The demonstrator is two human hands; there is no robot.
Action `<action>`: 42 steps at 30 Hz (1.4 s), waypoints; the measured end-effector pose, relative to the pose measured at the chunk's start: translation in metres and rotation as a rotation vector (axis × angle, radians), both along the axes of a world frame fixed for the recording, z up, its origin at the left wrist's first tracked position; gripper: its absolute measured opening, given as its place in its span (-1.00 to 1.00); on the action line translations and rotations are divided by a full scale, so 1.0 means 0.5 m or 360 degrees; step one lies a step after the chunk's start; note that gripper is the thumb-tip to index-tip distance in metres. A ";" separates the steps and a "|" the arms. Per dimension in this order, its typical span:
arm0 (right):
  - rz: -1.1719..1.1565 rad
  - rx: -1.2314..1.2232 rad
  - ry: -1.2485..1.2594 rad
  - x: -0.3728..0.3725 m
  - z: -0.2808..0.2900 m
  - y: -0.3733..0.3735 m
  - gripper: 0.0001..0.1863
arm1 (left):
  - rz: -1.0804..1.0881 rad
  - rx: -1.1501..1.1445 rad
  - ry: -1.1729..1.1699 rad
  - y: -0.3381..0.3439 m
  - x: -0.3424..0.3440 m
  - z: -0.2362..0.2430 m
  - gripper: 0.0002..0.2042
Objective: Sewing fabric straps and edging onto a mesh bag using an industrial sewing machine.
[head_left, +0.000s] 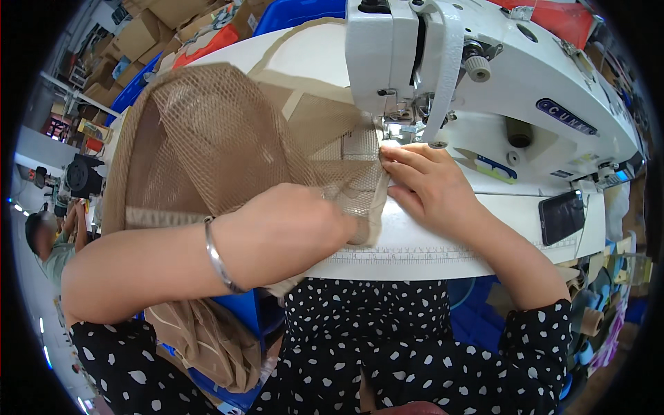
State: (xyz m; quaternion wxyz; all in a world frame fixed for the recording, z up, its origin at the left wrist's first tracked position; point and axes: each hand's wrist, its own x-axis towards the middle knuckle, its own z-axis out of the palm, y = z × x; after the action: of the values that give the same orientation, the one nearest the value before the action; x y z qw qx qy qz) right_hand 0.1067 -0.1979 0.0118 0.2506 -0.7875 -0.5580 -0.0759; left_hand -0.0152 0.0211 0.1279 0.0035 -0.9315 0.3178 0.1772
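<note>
Tan mesh fabric [194,131] lies bunched on the white sewing table, its narrow right edge at the presser foot [398,131] of a white sewing machine [498,69]. My left hand [301,218], slightly blurred, is curled closed on the fabric’s near right part; its fingertips are mostly hidden. A silver bangle circles that wrist. My right hand [425,183] rests with fingers extended and thumb apart, fingertips touching the fabric edge just in front of the presser foot. A printed ruler strip [401,254] runs along the table’s near edge.
A phone [561,216], a knife-like tool [484,164] and a dark spool [517,131] lie at right. Blue bins [294,15] and cardboard boxes stand behind. Another person [48,242] works at far left. Folded tan fabric [207,339] sits in a blue bin below the table.
</note>
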 end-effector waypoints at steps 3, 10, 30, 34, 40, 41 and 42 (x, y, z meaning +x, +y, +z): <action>-0.0034 -0.0030 0.0020 0.000 -0.001 -0.001 -0.60 | 0.0223 -0.0236 0.0247 -0.011 0.025 -0.006 -0.85; 0.0030 0.0013 0.0044 -0.001 0.003 -0.003 -0.72 | 0.0351 -0.0064 0.0302 -0.033 0.067 -0.030 -0.84; -0.0109 0.0093 0.0035 -0.003 -0.002 0.001 -0.75 | 0.0157 0.0161 0.0068 -0.046 0.102 -0.040 -0.71; -0.0154 0.0072 0.0001 -0.003 -0.003 0.000 -0.71 | 0.0142 0.0250 0.0069 -0.051 0.117 -0.048 -0.73; -0.0230 -0.0059 -0.0022 -0.004 -0.004 -0.002 -0.58 | 0.0081 0.0311 -0.0035 -0.041 0.140 -0.068 -0.79; -0.0250 -0.0089 -0.0036 -0.004 -0.004 -0.002 -0.55 | 0.0078 0.0303 -0.0057 -0.038 0.144 -0.072 -0.79; -0.0248 -0.0089 -0.0035 -0.005 -0.004 -0.001 -0.55 | 0.0022 0.0326 -0.0122 -0.035 0.147 -0.076 -0.80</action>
State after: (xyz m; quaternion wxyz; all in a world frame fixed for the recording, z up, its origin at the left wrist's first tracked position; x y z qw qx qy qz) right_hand 0.1044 -0.1984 0.0098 0.2155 -0.8343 -0.4997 -0.0882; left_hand 0.0581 0.0036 0.0901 0.1098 -0.9345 0.2912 0.1730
